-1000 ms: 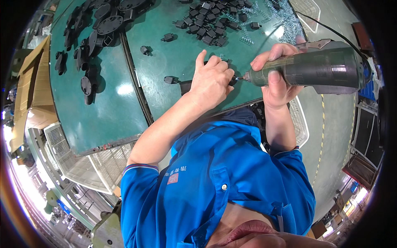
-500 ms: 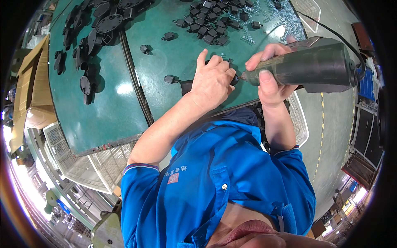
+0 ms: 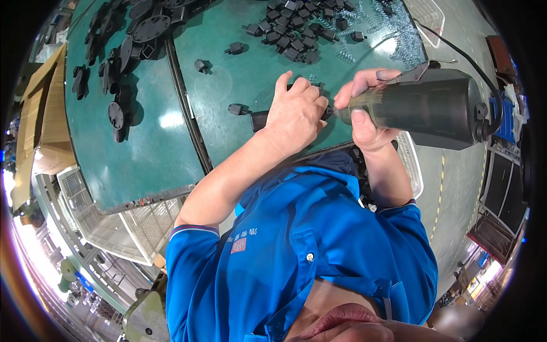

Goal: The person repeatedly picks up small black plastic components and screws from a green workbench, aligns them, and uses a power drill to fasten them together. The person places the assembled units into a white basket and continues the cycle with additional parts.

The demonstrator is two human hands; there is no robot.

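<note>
On the green tabletop, my left hand point(image 3: 295, 113) is closed around a black plastic part point(image 3: 259, 121), most of which lies hidden under the palm and fingers. My right hand point(image 3: 367, 111) grips a dark electric screwdriver point(image 3: 424, 108), held nearly level. Its tip points left at the end of the black part, close to my left fingertips. Whether tip and part touch, I cannot tell. A small black block with a peg point(image 3: 239, 109) lies just left of the held part. Two more such pieces rest farther up the table.
Small black blocks point(image 3: 290, 28) are heaped at the far side, beside a pile of metal springs point(image 3: 399, 37). Black round-ended parts point(image 3: 151, 28) cover the far left. A dark seam point(image 3: 185, 108) crosses the green table point(image 3: 154, 165). The tool's cord point(image 3: 467, 51) runs off right.
The screwdriver's rear end has swung slightly lower and toward me, while its tip stays near the part. My left hand keeps its hold almost unmoved.
</note>
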